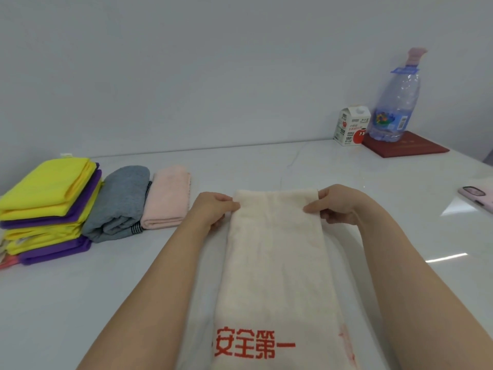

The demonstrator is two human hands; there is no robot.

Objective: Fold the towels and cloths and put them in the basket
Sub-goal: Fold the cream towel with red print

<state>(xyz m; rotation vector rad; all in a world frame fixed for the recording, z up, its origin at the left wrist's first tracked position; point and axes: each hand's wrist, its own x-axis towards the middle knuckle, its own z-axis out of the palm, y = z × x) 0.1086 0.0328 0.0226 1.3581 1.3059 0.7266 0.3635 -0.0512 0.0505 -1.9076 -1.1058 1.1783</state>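
Cream towel (274, 263) with red printed characters lies lengthwise on the white table (106, 303), folded into a long strip that runs away from the person. At its far end, the left hand (213, 209) pinches the left corner, thumb on top and fingers curled under the edge. The right hand (336, 206) pinches the right corner the same way.

Left of the cream towel sits a folded pink towel (166, 201), then a folded grey towel (120, 204) touching it, then a stack of yellow and purple cloths (48, 206).

Beyond the cream towel and to its right, by the wall, an apple juice carton (350, 126) stands beside a clear water bottle (394, 102), which rests on a dark red book (405, 149). Right of the cream towel, at the frame edge, lies a phone in a pink case (477, 196).
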